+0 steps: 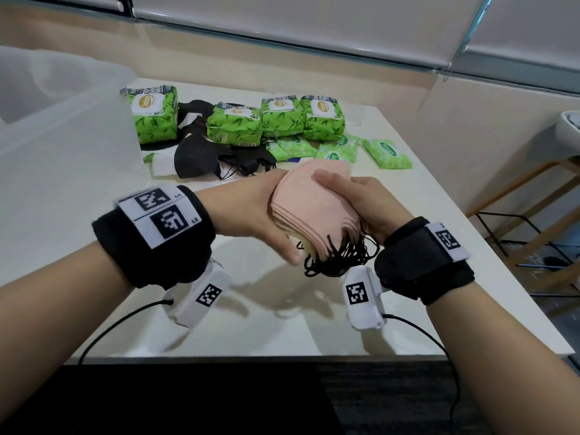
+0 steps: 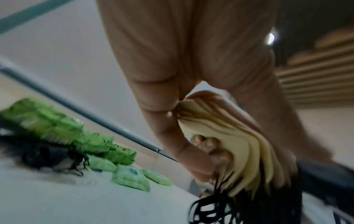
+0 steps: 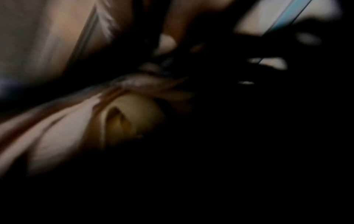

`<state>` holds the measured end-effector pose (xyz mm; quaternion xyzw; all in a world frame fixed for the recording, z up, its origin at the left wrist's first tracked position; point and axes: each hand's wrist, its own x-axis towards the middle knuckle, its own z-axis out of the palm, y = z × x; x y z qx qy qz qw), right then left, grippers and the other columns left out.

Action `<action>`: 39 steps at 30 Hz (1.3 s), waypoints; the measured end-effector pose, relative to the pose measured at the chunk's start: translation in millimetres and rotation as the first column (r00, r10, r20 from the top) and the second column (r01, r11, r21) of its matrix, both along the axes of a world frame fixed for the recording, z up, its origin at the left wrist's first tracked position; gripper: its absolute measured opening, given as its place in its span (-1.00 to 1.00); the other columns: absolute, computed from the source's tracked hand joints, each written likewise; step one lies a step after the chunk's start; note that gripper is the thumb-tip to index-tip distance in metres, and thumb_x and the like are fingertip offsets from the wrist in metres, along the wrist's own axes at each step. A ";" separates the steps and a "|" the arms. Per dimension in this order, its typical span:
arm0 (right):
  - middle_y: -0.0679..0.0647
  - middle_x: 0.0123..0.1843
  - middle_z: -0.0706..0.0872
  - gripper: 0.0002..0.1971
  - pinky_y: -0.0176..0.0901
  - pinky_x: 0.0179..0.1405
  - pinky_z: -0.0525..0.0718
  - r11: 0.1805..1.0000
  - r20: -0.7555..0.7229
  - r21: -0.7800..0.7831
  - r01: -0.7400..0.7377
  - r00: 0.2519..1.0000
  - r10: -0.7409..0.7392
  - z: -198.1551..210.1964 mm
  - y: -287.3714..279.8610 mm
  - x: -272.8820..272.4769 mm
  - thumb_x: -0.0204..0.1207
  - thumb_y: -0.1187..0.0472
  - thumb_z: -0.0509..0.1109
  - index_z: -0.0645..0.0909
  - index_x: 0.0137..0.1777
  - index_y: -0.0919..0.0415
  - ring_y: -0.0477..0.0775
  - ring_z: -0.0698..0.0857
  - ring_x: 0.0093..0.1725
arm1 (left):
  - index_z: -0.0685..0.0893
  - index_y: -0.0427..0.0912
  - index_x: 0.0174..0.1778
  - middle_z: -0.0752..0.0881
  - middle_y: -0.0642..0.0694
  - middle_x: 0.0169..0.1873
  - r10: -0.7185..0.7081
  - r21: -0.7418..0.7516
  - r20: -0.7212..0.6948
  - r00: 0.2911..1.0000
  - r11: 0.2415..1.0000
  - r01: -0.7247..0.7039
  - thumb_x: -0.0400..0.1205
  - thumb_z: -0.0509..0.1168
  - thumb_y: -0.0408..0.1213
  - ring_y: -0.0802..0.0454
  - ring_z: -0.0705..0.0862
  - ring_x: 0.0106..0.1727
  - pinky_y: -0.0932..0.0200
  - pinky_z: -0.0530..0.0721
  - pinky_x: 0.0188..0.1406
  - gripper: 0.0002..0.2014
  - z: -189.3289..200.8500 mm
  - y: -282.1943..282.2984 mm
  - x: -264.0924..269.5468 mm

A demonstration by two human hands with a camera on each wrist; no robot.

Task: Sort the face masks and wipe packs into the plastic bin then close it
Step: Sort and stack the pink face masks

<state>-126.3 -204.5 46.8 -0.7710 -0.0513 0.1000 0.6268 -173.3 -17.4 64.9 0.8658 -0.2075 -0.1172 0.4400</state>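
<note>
A stack of peach-pink face masks [image 1: 309, 205] with black ear loops [image 1: 340, 260] is held above the white table [image 1: 282, 324]. My left hand [image 1: 263, 215] grips its left side; my right hand [image 1: 361, 202] grips the right side, thumb on top. In the left wrist view cream mask layers [image 2: 220, 136] fan out under curled fingers [image 2: 205, 142]. The right wrist view is dark and shows only mask folds [image 3: 124, 115]. The clear plastic bin [image 1: 62, 127] stands open at the left. Several large green wipe packs [image 1: 282, 120], small wipe packs [image 1: 387, 152] and black masks [image 1: 201, 155] lie behind.
The table's right edge [image 1: 489, 246] drops off to a wooden stool frame [image 1: 533, 208] on the floor. A window ledge and blinds [image 1: 282, 32] run along the back. Cables [image 1: 110, 328] trail from both wrist cameras over the table's near edge.
</note>
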 end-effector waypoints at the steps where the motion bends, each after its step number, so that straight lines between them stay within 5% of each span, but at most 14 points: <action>1: 0.08 -0.34 0.78 -0.65 -0.31 -0.39 0.65 1.000 0.015 0.005 0.005 1.000 -0.005 0.1 0.6 0.0 0.43 -0.01 0.50 0.71 -0.11 0.34 -0.02 0.72 -0.39 | 0.44 0.03 0.21 0.63 0.21 -0.18 0.016 0.133 0.061 0.998 0.991 -0.024 0.12 0.71 -0.30 0.31 0.65 -0.23 0.44 0.55 -0.26 -0.20 -0.4 0.4 0.2; 3: 0.02 -0.40 0.78 -0.75 -0.37 -0.48 0.63 0.999 0.030 0.038 -0.005 1.000 0.004 -1.7 4.1 -1.7 0.49 0.06 0.47 0.70 -0.16 0.28 -0.09 0.73 -0.44 | 0.36 -0.14 0.32 0.62 0.10 -0.15 0.077 0.347 0.186 0.979 0.928 -0.139 0.16 0.67 -0.25 0.17 0.62 -0.21 0.27 0.55 -0.23 -0.14 -6.2 -0.3 3.0; 5: 0.01 -0.32 0.80 -0.79 -0.36 -0.44 0.64 0.998 0.046 0.049 -0.034 0.998 0.031 -3.7 8.6 -3.8 0.54 0.07 0.43 0.70 -0.10 0.24 -0.14 0.75 -0.40 | 0.43 -0.24 0.25 0.67 -0.09 -0.06 0.115 0.449 0.283 0.952 0.861 -0.238 0.24 0.59 -0.25 -0.02 0.62 -0.12 0.12 0.58 -0.18 -0.30 -12.7 -2.1 6.1; 9: -0.04 -0.18 0.80 -0.82 -0.29 -0.21 0.71 0.994 0.114 -0.040 -0.105 0.988 0.109 -6.2 12.6 -5.7 0.61 0.04 0.33 0.70 -0.06 0.10 -0.15 0.76 -0.24 | 0.69 -0.28 -0.23 0.73 -0.08 -0.44 0.120 0.484 0.377 0.918 0.820 -0.306 0.33 0.43 -0.36 0.17 0.58 -0.46 0.47 0.46 -0.50 -0.86 -10.1 -4.5 6.0; 12: 0.00 -0.13 0.79 -0.88 -0.26 -0.11 0.72 0.987 0.174 -0.059 -0.147 0.972 0.155 -4.2 12.9 -5.8 0.63 0.14 0.31 0.67 -0.02 0.10 -0.13 0.75 -0.19 | 0.72 -0.26 -0.20 0.78 -0.07 -0.38 0.125 0.469 0.361 0.924 0.832 -0.296 0.30 0.51 -0.29 0.08 0.71 -0.31 0.43 0.49 -0.47 -0.78 -7.9 -0.4 6.2; 16: 0.09 -0.10 0.77 -0.80 -0.24 -0.15 0.68 0.981 0.254 -0.015 -0.194 0.948 0.192 0.9 15.8 -6.4 0.62 0.21 0.33 0.63 0.13 0.32 -0.07 0.74 -0.16 | 0.55 -0.11 0.12 0.73 0.00 -0.01 0.093 0.166 -0.012 0.996 0.982 -0.089 -0.01 0.64 0.06 0.13 0.69 0.01 0.19 0.65 0.03 -0.20 1.9 10.2 7.7; 19: 0.05 -0.08 0.74 -0.70 -0.24 -0.16 0.65 0.965 0.275 -0.064 -0.254 0.925 0.262 2.2 23.2 -11.3 0.60 0.16 0.32 0.57 0.21 0.36 -0.09 0.71 -0.13 | 0.63 -0.30 0.14 0.76 -0.28 0.05 0.135 -0.153 -0.161 0.978 0.975 -0.160 0.07 0.65 -0.09 -0.04 0.73 -0.01 -0.04 0.71 0.06 -0.26 2.8 12.8 9.6; 21: 0.04 0.01 0.73 -0.69 -0.25 -0.10 0.69 0.955 0.245 -0.093 -0.282 0.923 0.296 2.5 20.4 -12.8 0.57 0.25 0.39 0.51 0.28 0.28 -0.11 0.71 -0.07 | 0.69 -0.38 0.07 0.77 -0.33 -0.02 0.196 -0.198 -0.145 0.970 0.954 -0.223 0.07 0.67 -0.31 -0.12 0.75 -0.08 -0.08 0.73 -0.02 -0.37 2.4 11.8 8.3; 23: 0.13 0.13 0.73 -0.42 -0.11 0.00 0.74 0.927 0.132 -0.143 -0.347 0.922 0.365 1.5 11.1 -13.2 0.33 0.30 0.57 0.46 0.34 0.25 0.00 0.74 0.02 | 0.71 -0.39 0.04 0.78 -0.35 -0.04 0.269 -0.246 -0.128 0.955 0.924 -0.293 0.04 0.65 -0.32 -0.12 0.74 -0.14 -0.21 0.70 -0.01 -0.37 -0.7 14.2 7.2; 26: 0.04 -0.19 0.79 -0.52 -0.26 -0.23 0.71 0.879 -0.008 -0.261 -0.399 0.911 0.411 -2.7 2.6 -16.6 0.15 0.27 0.47 0.57 0.14 0.21 -0.08 0.73 -0.24 | 0.71 -0.39 0.02 0.75 -0.37 -0.06 0.314 -0.349 -0.174 0.933 0.867 -0.356 -0.06 0.65 -0.21 -0.13 0.71 -0.15 -0.35 0.59 0.01 -0.29 -4.1 20.5 5.6; 28: -0.10 -0.41 0.70 -0.67 -0.41 -0.46 0.55 0.888 -0.002 -0.271 -0.373 0.922 0.387 -2.4 6.9 -21.2 0.16 0.27 0.38 0.60 -0.02 0.19 -0.17 0.64 -0.44 | 0.74 -0.30 -0.05 0.79 -0.25 -0.10 0.285 -0.369 -0.206 0.936 0.864 -0.344 -0.06 0.65 -0.26 -0.08 0.73 -0.13 -0.22 0.68 0.02 -0.37 -7.6 18.8 3.9; 31: 0.01 -0.36 0.66 -0.65 -0.35 -0.44 0.54 0.904 0.023 -0.252 -0.346 0.932 0.362 -4.0 15.3 -22.9 0.11 0.28 0.35 0.61 -0.05 0.27 -0.08 0.61 -0.41 | 0.75 -0.21 -0.12 0.83 -0.08 -0.20 0.277 -0.367 -0.213 0.937 0.866 -0.340 -0.02 0.64 -0.35 0.07 0.76 -0.20 0.10 0.76 -0.10 -0.49 -13.9 9.8 1.5; 37: 0.06 -0.42 0.50 -0.75 -0.34 -0.38 0.53 0.983 0.057 -0.109 -0.147 0.986 0.154 -11.2 4.7 -15.1 0.33 0.40 0.39 0.60 -0.04 0.58 -0.10 0.49 -0.48 | 0.73 -0.30 -0.09 0.81 -0.13 -0.21 0.342 -0.533 -0.343 0.875 0.696 -0.481 0.05 0.60 -0.52 0.01 0.77 -0.22 0.21 0.76 -0.26 -0.52 -17.7 21.7 6.1; 39: 0.09 -0.43 0.50 -0.86 -0.34 -0.35 0.55 0.993 0.055 -0.065 -0.097 0.993 0.100 -11.4 3.9 -13.9 0.31 0.40 0.38 0.60 -0.19 0.51 -0.08 0.50 -0.49 | 0.72 -0.29 -0.05 0.82 -0.12 -0.19 0.296 -0.584 -0.368 0.881 0.664 -0.467 0.14 0.53 -0.50 0.02 0.78 -0.20 0.22 0.74 -0.27 -0.56 -17.5 23.8 5.5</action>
